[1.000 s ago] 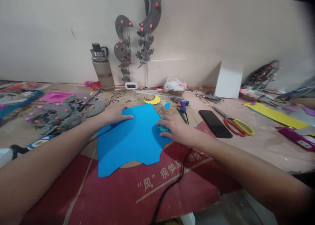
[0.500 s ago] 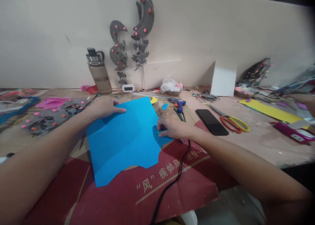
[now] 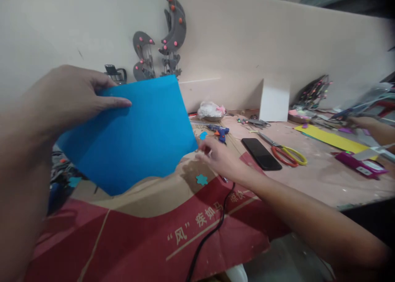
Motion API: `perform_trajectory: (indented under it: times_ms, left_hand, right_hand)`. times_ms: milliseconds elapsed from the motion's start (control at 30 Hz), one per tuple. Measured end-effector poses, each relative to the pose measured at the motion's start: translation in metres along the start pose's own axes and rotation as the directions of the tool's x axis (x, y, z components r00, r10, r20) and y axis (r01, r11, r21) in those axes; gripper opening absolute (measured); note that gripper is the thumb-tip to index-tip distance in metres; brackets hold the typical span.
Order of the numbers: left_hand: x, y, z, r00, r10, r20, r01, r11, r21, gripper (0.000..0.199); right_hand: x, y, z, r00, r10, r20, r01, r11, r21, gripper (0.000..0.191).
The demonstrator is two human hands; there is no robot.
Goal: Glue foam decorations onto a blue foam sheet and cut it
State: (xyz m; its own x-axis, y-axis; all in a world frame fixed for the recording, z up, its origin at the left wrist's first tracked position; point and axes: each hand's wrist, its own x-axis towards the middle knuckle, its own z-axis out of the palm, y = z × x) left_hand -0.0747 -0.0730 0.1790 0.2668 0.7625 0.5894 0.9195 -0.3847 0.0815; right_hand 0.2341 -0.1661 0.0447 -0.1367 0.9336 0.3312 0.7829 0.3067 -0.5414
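A large blue sheet (image 3: 135,138) with cut-out curves along its lower edge is raised above the table, tilted. My left hand (image 3: 83,95) pinches its upper left part between thumb and fingers. Near the sheet's right corner is my right hand (image 3: 220,158), its fingers curled together; what they hold, if anything, is too small to make out. Just below that hand, a small teal star-like cutout (image 3: 201,179) lies on the cardboard (image 3: 154,199).
Behind my right hand lies a blue glue gun (image 3: 220,132). To the right are a black phone (image 3: 261,153), scissors (image 3: 288,154), a yellow strip (image 3: 330,140) and a purple device (image 3: 359,165). Another person's hand (image 3: 367,125) shows at the far right.
My left hand has lifted the blue sheet up and to the left. The teal cutout now shows on the cardboard. My right hand has shifted slightly and is off the sheet's lower right part.
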Motion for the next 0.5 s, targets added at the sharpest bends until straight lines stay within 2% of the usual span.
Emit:
perform_trajectory:
  times_ms: [33, 67, 133, 200, 267, 367, 433, 500]
  left_hand:
    - [-0.002, 0.001, -0.004, 0.999, 0.021, -0.036, -0.022, 1.0, -0.022, 0.075]
    - [-0.004, 0.002, -0.007, 0.998, 0.033, -0.059, -0.036, 0.999, -0.037, 0.079]
    - [-0.01, 0.009, -0.014, 0.997, 0.035, -0.073, -0.038, 0.998, -0.048, 0.082]
    - [-0.016, 0.018, -0.019, 0.993, 0.069, -0.094, -0.073, 0.996, -0.041, 0.08]
    - [-0.021, 0.029, -0.022, 0.986, 0.128, -0.111, -0.133, 0.99, -0.043, 0.078]
    - [-0.024, 0.041, -0.022, 0.96, 0.189, -0.207, -0.217, 0.969, -0.119, 0.069]
    - [-0.025, 0.047, -0.017, 0.913, 0.255, -0.32, -0.314, 0.938, -0.149, 0.061]
    - [-0.028, 0.053, -0.007, 0.858, 0.199, -0.473, -0.342, 0.909, -0.238, 0.063]
  right_hand:
    - [0.003, 0.0, -0.003, 0.983, 0.022, -0.181, -0.017, 0.999, 0.028, 0.022]
    - [0.007, 0.0, -0.006, 0.958, 0.038, -0.283, -0.019, 0.997, 0.068, 0.035]
    - [0.017, -0.001, -0.01, 0.943, 0.062, -0.328, -0.002, 0.983, 0.182, 0.057]
    - [0.026, -0.003, -0.011, 0.962, 0.082, -0.262, 0.01, 0.943, 0.332, 0.07]
    - [0.032, -0.006, -0.008, 0.986, 0.087, -0.142, -0.003, 0.861, 0.508, 0.071]
    - [0.035, -0.01, -0.003, 0.993, 0.11, 0.031, -0.102, 0.732, 0.674, 0.046]
    - [0.036, -0.009, 0.001, 0.984, 0.172, 0.052, -0.151, 0.635, 0.758, 0.035]
    - [0.037, -0.004, 0.004, 0.966, 0.258, -0.026, -0.104, 0.478, 0.872, 0.041]
